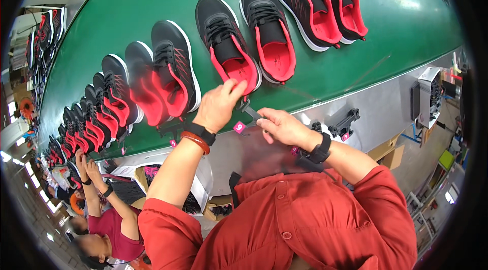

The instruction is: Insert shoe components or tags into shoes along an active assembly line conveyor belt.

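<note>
Black sneakers with coral-red linings and white soles stand on the green surface. My left hand [218,106] is closed at the heel of the nearest sneaker [220,31], thumb and fingertips pinching its collar. Its mate [265,28] stands just to the right, heel toward me. Between the fingers of my right hand [282,125] is a black plastic shoe hanger [250,111], whose upper end meets the heel of the sneaker in my left hand. Below it shows a pink tag [240,127]; how the tag is attached, I cannot tell.
More sneaker pairs line the green table [351,74]: one pair [314,6] right, several left. Another black hanger [345,121] lies on the metal ledge [406,83] to my right. At lower left, a co-worker [109,224] in dark red reaches toward the row. Cardboard boxes [392,158] stand below.
</note>
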Available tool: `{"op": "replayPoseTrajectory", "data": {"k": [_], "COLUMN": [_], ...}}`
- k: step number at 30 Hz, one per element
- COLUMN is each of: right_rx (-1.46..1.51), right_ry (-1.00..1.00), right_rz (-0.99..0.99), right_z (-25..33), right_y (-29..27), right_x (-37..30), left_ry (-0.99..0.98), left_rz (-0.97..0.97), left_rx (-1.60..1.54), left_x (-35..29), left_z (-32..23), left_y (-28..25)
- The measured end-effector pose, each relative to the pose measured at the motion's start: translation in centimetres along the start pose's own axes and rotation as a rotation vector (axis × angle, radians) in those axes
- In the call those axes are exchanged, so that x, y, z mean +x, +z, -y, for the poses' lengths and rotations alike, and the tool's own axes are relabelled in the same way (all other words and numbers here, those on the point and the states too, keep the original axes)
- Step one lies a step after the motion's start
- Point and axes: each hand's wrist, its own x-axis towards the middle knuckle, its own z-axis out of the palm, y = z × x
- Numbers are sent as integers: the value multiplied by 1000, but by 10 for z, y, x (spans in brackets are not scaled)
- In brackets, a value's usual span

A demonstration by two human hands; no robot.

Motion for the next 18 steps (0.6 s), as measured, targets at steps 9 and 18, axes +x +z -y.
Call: {"op": "replayPoseTrajectory", "data": {"k": [9, 18], "right_rx": [-811, -1499], "right_ry": [-563, -670], "right_rz": [-322, -213], "right_z": [46, 65], "right_y": [-65, -94], "right_x": [0, 14], "left_ry": [-100, -473], "left_rz": [126, 237], "left_rx": [16, -234], "left_x": [-12, -3], "left_z": [-29, -47], "left_y": [-5, -19]}}
